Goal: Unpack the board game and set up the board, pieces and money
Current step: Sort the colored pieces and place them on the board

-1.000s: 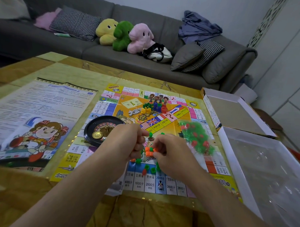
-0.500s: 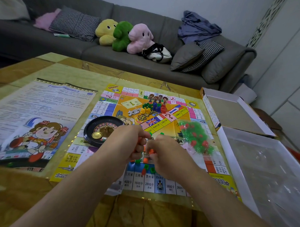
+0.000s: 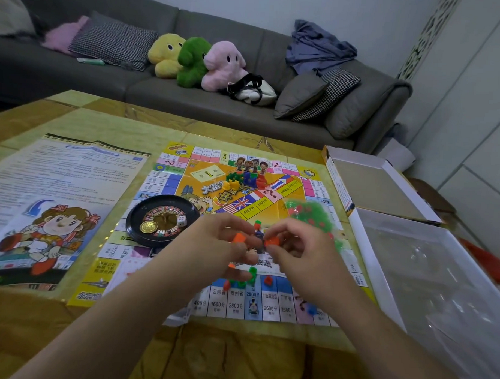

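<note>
Both hands over board centre: left hand [image 3: 213,242] pinches an orange plastic house [image 3: 238,238], right hand [image 3: 300,247] pinches another [image 3: 272,241]. Loose green and red houses [image 3: 251,273] lie below on the glossy printed board [image 3: 267,306]. Round black roulette wheel [image 3: 162,219] sits left, on the bench [image 3: 75,118].

Both forearms in from bottom edge, converging mid-frame. Left hand [image 3: 213,239] fingers curled, pinching a small orange piece [image 3: 238,237] at the fingertips. Right hand [image 3: 297,247] mirrors it, thumb and forefinger pinching another orange piece [image 3: 272,241]. Hands close, fingertips nearly meeting, not touching
</note>
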`<state>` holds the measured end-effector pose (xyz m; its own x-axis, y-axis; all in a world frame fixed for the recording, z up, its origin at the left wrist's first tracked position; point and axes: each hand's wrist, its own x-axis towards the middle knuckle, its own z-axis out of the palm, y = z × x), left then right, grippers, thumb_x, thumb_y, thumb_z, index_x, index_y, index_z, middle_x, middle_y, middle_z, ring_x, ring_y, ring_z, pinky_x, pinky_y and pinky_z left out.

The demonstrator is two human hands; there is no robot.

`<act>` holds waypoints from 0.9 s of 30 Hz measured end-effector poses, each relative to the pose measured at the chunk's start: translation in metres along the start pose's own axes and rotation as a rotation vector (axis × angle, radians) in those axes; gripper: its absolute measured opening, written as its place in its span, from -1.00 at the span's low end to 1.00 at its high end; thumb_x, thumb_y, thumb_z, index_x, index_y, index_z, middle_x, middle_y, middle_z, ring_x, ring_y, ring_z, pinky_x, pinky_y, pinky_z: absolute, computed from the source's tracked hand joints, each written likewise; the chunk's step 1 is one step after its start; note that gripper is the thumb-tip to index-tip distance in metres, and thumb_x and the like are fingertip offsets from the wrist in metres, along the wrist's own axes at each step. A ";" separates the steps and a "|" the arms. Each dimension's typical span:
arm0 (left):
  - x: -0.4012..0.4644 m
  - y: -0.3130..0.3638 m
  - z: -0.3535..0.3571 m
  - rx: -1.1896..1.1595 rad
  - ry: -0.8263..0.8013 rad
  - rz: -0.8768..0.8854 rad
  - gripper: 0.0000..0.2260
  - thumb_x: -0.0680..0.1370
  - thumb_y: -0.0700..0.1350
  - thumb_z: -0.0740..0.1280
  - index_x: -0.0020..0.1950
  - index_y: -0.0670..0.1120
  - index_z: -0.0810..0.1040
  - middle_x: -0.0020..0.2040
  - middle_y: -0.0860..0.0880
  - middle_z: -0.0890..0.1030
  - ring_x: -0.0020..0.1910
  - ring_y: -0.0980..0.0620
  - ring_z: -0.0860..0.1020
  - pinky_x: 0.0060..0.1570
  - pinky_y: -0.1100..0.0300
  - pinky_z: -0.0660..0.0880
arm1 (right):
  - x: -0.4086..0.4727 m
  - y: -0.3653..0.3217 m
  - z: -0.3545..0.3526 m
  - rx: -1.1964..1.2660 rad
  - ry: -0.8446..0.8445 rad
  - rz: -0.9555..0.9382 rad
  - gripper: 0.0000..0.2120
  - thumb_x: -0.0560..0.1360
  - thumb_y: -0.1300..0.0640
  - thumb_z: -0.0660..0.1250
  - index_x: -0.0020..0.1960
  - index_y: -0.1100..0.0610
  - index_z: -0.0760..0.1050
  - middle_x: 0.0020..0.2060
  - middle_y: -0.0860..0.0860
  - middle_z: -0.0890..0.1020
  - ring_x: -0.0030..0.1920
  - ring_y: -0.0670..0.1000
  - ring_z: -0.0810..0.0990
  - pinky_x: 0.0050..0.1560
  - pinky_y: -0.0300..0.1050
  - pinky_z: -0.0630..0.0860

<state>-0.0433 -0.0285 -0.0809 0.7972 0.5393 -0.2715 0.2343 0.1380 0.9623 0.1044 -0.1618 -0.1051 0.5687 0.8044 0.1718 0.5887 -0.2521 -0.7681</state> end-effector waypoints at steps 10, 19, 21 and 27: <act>0.003 -0.009 0.027 -0.058 -0.016 -0.077 -0.84 0.66 -0.27 0.30 0.01 -0.27 0.68 -0.26 -0.14 0.57 -0.37 0.02 0.44 -0.42 0.19 0.36 | -0.018 -0.009 -0.009 0.390 -0.007 0.104 -0.89 0.56 0.24 0.49 0.03 0.06 0.65 -0.15 0.02 0.73 -0.17 -0.02 0.71 -0.11 -0.09 0.68; 0.005 -0.015 0.025 0.047 -0.018 0.078 -0.86 0.65 -0.09 0.38 0.02 -0.11 0.71 -0.24 -0.13 0.55 -0.40 0.07 0.43 -0.37 0.19 0.40 | -0.022 -0.013 -0.010 0.291 0.057 0.058 -0.78 0.55 0.25 0.50 0.02 -0.09 0.68 -0.11 -0.05 0.75 -0.09 0.01 0.74 -0.07 0.01 0.73; 0.004 -0.014 0.024 0.065 -0.018 0.100 -0.87 0.61 -0.04 0.43 -0.02 -0.06 0.72 -0.28 -0.06 0.56 -0.40 0.09 0.45 -0.35 0.18 0.42 | -0.022 -0.013 -0.013 0.297 0.070 0.053 -0.77 0.56 0.25 0.49 0.03 -0.10 0.69 -0.13 -0.05 0.75 -0.11 0.01 0.74 -0.05 0.00 0.72; 0.000 -0.014 0.021 0.104 0.000 0.136 -0.87 0.54 0.05 0.50 -0.10 0.01 0.72 -0.42 0.12 0.54 -0.42 0.12 0.49 -0.24 0.10 0.50 | -0.025 -0.020 -0.019 0.228 0.046 -0.046 -0.73 0.55 0.30 0.49 0.04 -0.07 0.70 -0.13 -0.08 0.74 -0.08 0.00 0.73 -0.06 -0.09 0.69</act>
<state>-0.0355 -0.0478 -0.0946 0.8251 0.5476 -0.1390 0.1808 -0.0228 0.9833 0.0895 -0.1870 -0.0828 0.5729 0.7854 0.2344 0.4726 -0.0829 -0.8774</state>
